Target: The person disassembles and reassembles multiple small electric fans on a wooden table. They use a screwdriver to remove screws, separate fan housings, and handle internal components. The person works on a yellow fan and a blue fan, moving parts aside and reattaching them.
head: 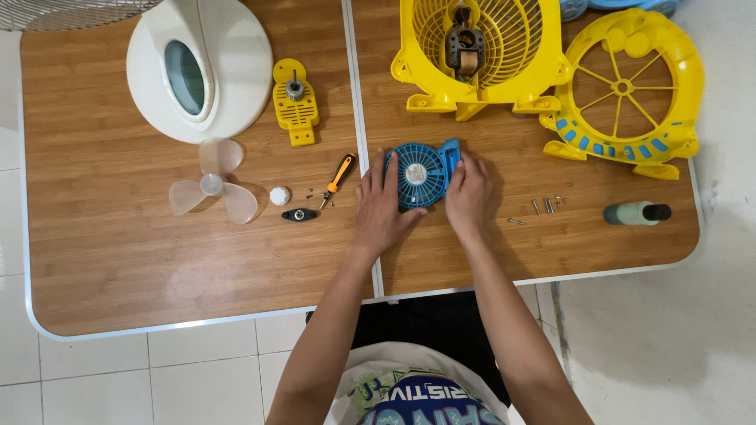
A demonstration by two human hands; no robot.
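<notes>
My left hand (pixel 379 206) and right hand (pixel 469 197) grip the blue fan (pixel 419 174) at the table (pixel 118 260) seam, covering its edges. Yellow grille (pixel 504 47) above it is cut off; screws (pixel 546 205) to its right are tiny.

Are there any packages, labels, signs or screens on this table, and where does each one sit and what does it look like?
No packages, signs or screens show on the wooden table.
Round label: at the centre of the small blue fan, between the left hand and the right hand; pale disc, print too small to tell.
Shirt print: bottom edge of the view, on the person's shirt; white cloth with a blue patch and lettering.
</notes>
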